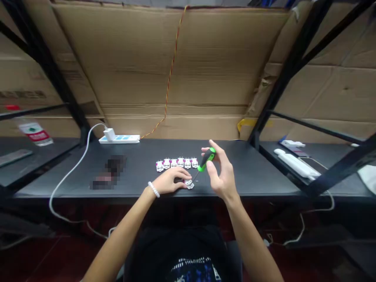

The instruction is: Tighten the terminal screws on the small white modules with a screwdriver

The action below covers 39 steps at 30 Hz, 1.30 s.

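Observation:
My left hand (173, 179) rests on the dark table, its fingers closed on a small white-and-purple part (189, 184) near the front edge. In my right hand (221, 172) is a green-and-black screwdriver (207, 158), held by the handle between thumb and fingers. Its shaft slants down to the left, and the tip is at the small part; I cannot tell whether it sits in a screw. Just beyond my left hand, several similar white-and-purple parts (174, 163) stand in a row.
At the back left lies a white power strip (123, 139) with a charger (109, 134) and a white cable (73, 168). A blurred patch (110, 172) covers something on the left. Black metal posts (272, 94) flank the table, with cardboard (211, 58) behind.

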Tool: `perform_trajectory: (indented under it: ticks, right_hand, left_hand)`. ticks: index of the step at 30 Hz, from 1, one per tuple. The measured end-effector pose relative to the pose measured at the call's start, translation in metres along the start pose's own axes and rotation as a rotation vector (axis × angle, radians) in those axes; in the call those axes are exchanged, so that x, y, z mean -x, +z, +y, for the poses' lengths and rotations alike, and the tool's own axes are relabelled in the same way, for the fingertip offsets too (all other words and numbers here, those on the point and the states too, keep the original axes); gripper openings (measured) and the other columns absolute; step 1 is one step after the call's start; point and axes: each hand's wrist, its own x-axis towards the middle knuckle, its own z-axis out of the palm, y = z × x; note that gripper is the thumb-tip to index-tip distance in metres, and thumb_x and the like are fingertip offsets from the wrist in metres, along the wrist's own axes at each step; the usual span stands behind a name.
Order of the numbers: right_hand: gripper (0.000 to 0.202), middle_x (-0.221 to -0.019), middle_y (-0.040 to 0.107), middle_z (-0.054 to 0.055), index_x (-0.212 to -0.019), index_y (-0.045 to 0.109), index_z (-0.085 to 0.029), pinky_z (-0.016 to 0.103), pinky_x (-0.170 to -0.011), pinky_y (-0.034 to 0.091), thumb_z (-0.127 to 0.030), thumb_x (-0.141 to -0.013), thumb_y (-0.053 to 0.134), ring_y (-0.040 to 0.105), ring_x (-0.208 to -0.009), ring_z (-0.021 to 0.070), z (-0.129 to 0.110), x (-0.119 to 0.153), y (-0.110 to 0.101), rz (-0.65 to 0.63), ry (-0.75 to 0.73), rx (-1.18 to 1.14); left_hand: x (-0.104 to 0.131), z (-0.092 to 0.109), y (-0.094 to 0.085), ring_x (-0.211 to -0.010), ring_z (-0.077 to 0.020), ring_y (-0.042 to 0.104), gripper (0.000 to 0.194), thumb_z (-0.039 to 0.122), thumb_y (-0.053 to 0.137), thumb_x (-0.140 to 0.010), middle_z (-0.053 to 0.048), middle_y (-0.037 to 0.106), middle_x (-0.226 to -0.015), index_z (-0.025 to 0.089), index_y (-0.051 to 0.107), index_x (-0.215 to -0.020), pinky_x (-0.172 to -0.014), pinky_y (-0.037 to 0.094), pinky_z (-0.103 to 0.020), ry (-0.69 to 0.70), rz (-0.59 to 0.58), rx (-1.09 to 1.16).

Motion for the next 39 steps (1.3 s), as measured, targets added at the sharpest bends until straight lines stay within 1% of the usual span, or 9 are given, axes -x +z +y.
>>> perform_trajectory:
  ticks: [4,10,15,21,26,28,33,36,39]
  right_hand:
    - [0.044,-0.118,0.066,0.009,-0.137,0.066,-0.027,0.039,-0.081,0.059,-0.034,-0.094,0.073,0.066,-0.096,0.0233,-0.003,-0.001,-0.001,0.110,-0.053,0.127]
    - [0.051,-0.132,0.066,0.010,-0.155,0.049,-0.028,0.045,-0.099,0.058,-0.028,-0.105,0.053,0.068,-0.113,0.0254,-0.002,-0.002,-0.006,-0.045,-0.045,-0.041]
    - [0.040,-0.118,0.065,0.009,-0.133,0.069,-0.027,0.041,-0.086,0.060,-0.037,-0.094,0.073,0.066,-0.100,0.0244,-0.002,-0.002,-0.007,0.085,-0.065,0.105]
    - [0.056,-0.132,0.068,0.009,-0.162,0.040,-0.030,0.045,-0.100,0.059,-0.030,-0.107,0.048,0.070,-0.110,0.0236,-0.001,0.000,-0.010,-0.059,-0.018,-0.068]
    - [0.050,-0.113,0.063,0.007,-0.144,0.062,-0.031,0.039,-0.082,0.060,-0.037,-0.095,0.072,0.065,-0.094,0.0220,-0.004,-0.003,-0.007,0.063,-0.041,0.134]
    - [0.053,-0.111,0.063,0.006,-0.149,0.058,-0.032,0.040,-0.084,0.061,-0.035,-0.097,0.069,0.065,-0.092,0.0211,-0.003,-0.003,-0.006,0.063,-0.029,0.120]
    - [0.061,-0.137,0.067,0.012,-0.162,0.039,-0.027,0.046,-0.103,0.061,-0.026,-0.103,0.054,0.072,-0.114,0.0248,0.003,0.002,-0.006,-0.032,-0.013,-0.115]
    - [0.051,-0.139,0.067,0.012,-0.155,0.050,-0.027,0.045,-0.101,0.062,-0.025,-0.103,0.054,0.072,-0.116,0.0258,0.000,0.002,-0.005,-0.044,-0.031,-0.157]
    - [0.046,-0.127,0.068,0.010,-0.143,0.062,-0.028,0.042,-0.092,0.062,-0.029,-0.098,0.067,0.070,-0.106,0.0248,-0.005,0.000,-0.005,0.009,-0.068,-0.012]
  left_hand:
    - [0.000,0.000,0.000,-0.116,-0.0264,0.071,0.027,0.037,0.079,-0.093,-0.010,0.078,-0.123,0.023,0.082,-0.116,-0.108,0.053,-0.042,0.001,-0.012,-0.014]
    - [0.000,0.001,-0.001,-0.115,-0.0264,0.071,0.028,0.039,0.078,-0.094,-0.011,0.078,-0.121,0.023,0.082,-0.117,-0.106,0.054,-0.042,0.004,-0.009,-0.012]
    - [-0.001,0.001,0.000,-0.117,-0.0261,0.070,0.028,0.039,0.078,-0.094,-0.010,0.078,-0.122,0.024,0.082,-0.117,-0.108,0.053,-0.043,-0.005,-0.008,-0.013]
    - [-0.001,0.000,-0.001,-0.115,-0.0255,0.071,0.027,0.037,0.079,-0.093,-0.010,0.078,-0.121,0.023,0.082,-0.117,-0.106,0.054,-0.042,0.002,-0.010,-0.002]
    - [0.000,0.000,-0.001,-0.116,-0.0264,0.071,0.027,0.038,0.079,-0.094,-0.010,0.078,-0.121,0.023,0.082,-0.116,-0.107,0.053,-0.043,0.013,-0.008,-0.001]
    - [0.000,0.001,-0.001,-0.116,-0.0265,0.071,0.028,0.039,0.078,-0.094,-0.010,0.078,-0.122,0.024,0.082,-0.117,-0.107,0.053,-0.043,0.005,-0.009,-0.004]
    - [-0.001,0.001,-0.002,-0.115,-0.0259,0.071,0.029,0.038,0.078,-0.094,-0.010,0.078,-0.122,0.023,0.082,-0.118,-0.107,0.053,-0.042,-0.006,-0.016,-0.013]
    - [-0.001,0.001,-0.001,-0.116,-0.0258,0.071,0.029,0.038,0.078,-0.094,-0.011,0.078,-0.123,0.023,0.082,-0.118,-0.107,0.053,-0.042,0.001,-0.017,-0.012]
    - [0.000,0.000,0.000,-0.117,-0.0260,0.070,0.027,0.039,0.078,-0.094,-0.010,0.078,-0.123,0.023,0.082,-0.116,-0.109,0.053,-0.043,0.000,-0.014,-0.014]
